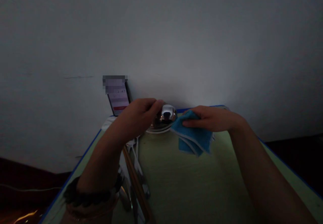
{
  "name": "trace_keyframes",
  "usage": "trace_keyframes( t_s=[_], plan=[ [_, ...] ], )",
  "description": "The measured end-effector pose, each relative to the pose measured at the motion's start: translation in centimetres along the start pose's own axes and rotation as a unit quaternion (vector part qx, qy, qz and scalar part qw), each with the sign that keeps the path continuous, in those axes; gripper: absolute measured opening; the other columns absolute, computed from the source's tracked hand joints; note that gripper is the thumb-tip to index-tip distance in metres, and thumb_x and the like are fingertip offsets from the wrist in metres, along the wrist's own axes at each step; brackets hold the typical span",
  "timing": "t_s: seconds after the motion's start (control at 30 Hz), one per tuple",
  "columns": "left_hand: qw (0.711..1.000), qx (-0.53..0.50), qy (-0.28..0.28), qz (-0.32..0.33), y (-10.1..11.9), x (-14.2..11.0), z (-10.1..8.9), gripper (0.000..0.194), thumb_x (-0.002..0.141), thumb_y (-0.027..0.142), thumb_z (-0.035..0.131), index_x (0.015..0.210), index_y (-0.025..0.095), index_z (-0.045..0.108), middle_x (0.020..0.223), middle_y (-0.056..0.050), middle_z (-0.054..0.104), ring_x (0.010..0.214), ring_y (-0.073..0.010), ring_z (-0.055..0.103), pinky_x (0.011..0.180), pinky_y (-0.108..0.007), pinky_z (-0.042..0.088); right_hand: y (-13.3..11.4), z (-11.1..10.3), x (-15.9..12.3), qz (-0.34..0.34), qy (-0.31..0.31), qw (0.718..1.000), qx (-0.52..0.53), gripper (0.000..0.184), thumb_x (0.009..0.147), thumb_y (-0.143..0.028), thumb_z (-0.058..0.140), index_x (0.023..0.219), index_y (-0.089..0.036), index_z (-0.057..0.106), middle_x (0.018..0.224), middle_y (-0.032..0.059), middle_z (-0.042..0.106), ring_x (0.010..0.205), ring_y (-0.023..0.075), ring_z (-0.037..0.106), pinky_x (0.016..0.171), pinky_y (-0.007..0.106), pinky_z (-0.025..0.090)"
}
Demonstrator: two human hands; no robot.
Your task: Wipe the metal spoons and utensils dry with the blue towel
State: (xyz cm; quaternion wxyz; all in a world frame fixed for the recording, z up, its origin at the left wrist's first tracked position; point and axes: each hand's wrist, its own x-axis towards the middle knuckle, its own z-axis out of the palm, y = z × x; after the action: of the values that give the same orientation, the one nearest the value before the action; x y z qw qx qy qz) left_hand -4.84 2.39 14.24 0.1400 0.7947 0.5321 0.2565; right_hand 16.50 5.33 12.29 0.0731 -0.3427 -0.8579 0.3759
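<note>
My left hand (141,114) is at the far end of the table, its curled fingers and thumb on a shiny metal bowl (168,114) that is upside down. The hand covers the bowl's left part. Close to the bowl's right side, my right hand (204,118) pinches a folded blue cloth (193,133) with white edging. The cloth's lower layers hang loose over the table. Whether the cloth touches the bowl is hard to tell.
Wooden chopsticks (135,177) and several metal spoons (140,171) lie on the pale green table (181,183), partly under my left forearm. A phone (118,99) leans against the grey wall (176,42) at the back left. Blue edging (94,139) borders the table.
</note>
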Motion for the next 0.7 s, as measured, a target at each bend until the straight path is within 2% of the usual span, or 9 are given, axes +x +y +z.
trace_keyframes(
  t_s=[0.13,0.33,0.7],
  plan=[
    [1.000,0.008,0.007,0.005,0.08,-0.07,-0.04,0.039,0.085,0.039,0.033,0.060,0.016,0.053,0.047,0.003,0.045,0.044,-0.0092,0.040,0.042,-0.020,0.028,0.04,-0.07,0.08,-0.009,-0.002,1.000,0.003,0.031,0.082,-0.042,0.045,0.084,-0.014,0.058,0.072,0.0008,0.057,0.060,0.0092,0.049,0.052,0.021,0.042],
    [1.000,0.014,0.009,0.019,0.45,-0.31,-0.12,0.039,0.085,0.041,0.034,0.061,0.016,0.052,0.049,0.003,0.043,0.046,-0.0097,0.040,0.042,-0.020,0.027,0.03,-0.05,0.12,-0.027,-0.006,0.999,0.041,0.033,0.081,-0.038,0.049,0.105,-0.017,0.058,0.095,0.0040,0.063,0.078,0.0137,0.056,0.068,0.026,0.046],
    [1.000,-0.017,0.009,0.020,0.34,-0.51,-0.11,0.037,0.085,0.043,0.035,0.061,0.018,0.050,0.047,0.005,0.041,0.044,-0.0087,0.039,0.045,-0.021,0.028,-0.11,-0.15,0.06,-0.043,0.021,0.999,0.010,0.033,0.081,-0.037,0.049,0.104,-0.017,0.059,0.097,0.0040,0.064,0.080,0.0153,0.058,0.070,0.027,0.045]
  ],
)
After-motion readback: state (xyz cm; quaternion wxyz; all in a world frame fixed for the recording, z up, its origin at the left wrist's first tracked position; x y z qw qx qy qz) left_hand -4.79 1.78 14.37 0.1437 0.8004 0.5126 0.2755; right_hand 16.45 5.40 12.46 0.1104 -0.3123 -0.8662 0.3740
